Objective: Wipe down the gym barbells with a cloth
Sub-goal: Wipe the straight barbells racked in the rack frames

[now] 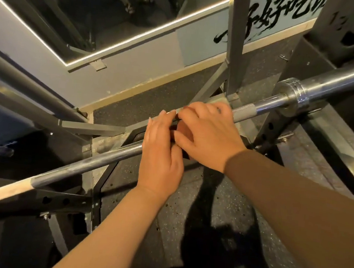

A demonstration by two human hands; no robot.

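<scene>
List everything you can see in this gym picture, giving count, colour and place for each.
barbell: one, silver, diagonal lower left to upper right
cloth: one, dark, mostly hidden between the hands
rack: one, dark grey, around the barbell
mirror: one, light-edged, upper left wall
wall lettering: one line, black, upper right
floor: one, speckled black, below
left hand: one, bare, on the barbell touching the cloth
right hand: one, brown-sleeved, gripping the cloth

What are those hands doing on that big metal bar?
A person is busy with a barbell resting on a rack. The right hand curls over the bar, and the left hand presses beside it. Something dark, probably the cloth, sits between them, mostly hidden.
</scene>
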